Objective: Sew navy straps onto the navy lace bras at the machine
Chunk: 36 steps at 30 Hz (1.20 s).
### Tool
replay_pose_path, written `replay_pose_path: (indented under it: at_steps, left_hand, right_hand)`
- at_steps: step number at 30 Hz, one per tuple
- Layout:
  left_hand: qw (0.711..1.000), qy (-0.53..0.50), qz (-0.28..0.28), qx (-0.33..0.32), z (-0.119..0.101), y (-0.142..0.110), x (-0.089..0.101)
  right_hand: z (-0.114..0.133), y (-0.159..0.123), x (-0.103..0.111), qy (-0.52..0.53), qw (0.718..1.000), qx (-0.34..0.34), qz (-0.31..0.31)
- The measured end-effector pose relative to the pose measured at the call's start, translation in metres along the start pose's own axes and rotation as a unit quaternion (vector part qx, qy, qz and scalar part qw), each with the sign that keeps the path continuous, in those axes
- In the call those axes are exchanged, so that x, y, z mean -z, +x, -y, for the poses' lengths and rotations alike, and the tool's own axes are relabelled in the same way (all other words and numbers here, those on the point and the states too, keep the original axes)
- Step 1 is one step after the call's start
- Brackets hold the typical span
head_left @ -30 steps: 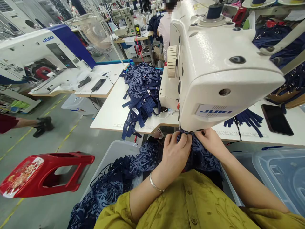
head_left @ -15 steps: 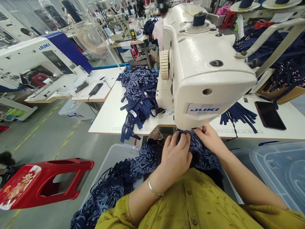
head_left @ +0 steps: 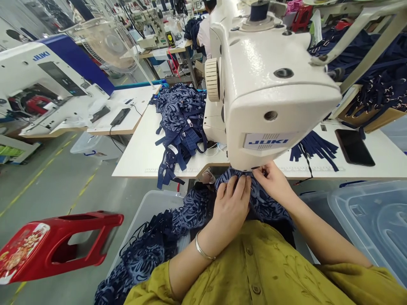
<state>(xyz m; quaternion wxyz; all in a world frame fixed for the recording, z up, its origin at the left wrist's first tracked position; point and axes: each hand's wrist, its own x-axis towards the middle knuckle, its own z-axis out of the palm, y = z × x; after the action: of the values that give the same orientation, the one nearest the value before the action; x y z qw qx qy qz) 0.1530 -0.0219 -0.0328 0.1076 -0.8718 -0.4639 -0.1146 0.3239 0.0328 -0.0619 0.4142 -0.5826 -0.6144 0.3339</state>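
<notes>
A navy patterned bra [head_left: 269,199] lies under the head of a white sewing machine [head_left: 280,106], whose needle area is hidden from me. With its fingers together and curled over the cloth, my left hand [head_left: 230,207] presses and grips the bra just in front of the machine. My right hand [head_left: 275,182] pinches the bra's edge with thumb and fingers close below the machine head. More joined or heaped navy bras [head_left: 146,258] trail down to the left into a clear plastic bin [head_left: 159,197].
On the white table [head_left: 136,156] a pile of navy bras [head_left: 181,114] lies left of the machine. Cut navy straps [head_left: 313,146] and a black phone [head_left: 354,146] lie right. A red stool [head_left: 73,241] stands on the floor; a clear lid [head_left: 372,220] is at right.
My view has shifted slightly. More of the bra's patterned cloth shows between my left fingers and the machine head. Both hands keep their grip close to the machine.
</notes>
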Motion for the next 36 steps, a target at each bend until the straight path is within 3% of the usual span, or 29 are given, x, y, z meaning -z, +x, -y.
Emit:
replay_pose_path:
  at_steps: [20,27,32,36]
  left_hand:
    - [1.0,0.021,-0.008,0.012,-0.001,0.003,-0.003]
    - [0.997,0.041,-0.066,0.023,0.0,0.001,-0.011]
    - [0.995,0.045,-0.087,0.011,0.004,0.002,-0.015]
    - [0.993,0.06,-0.104,0.0,0.005,0.002,-0.016]
  right_hand:
    - [0.005,0.004,-0.003,-0.012,1.0,-0.009,0.002]
    - [-0.004,0.004,-0.011,0.102,0.994,0.002,-0.029]
    - [-0.028,-0.001,-0.026,0.182,0.972,-0.138,-0.054]
    - [-0.048,-0.014,-0.044,0.268,0.945,-0.183,0.026]
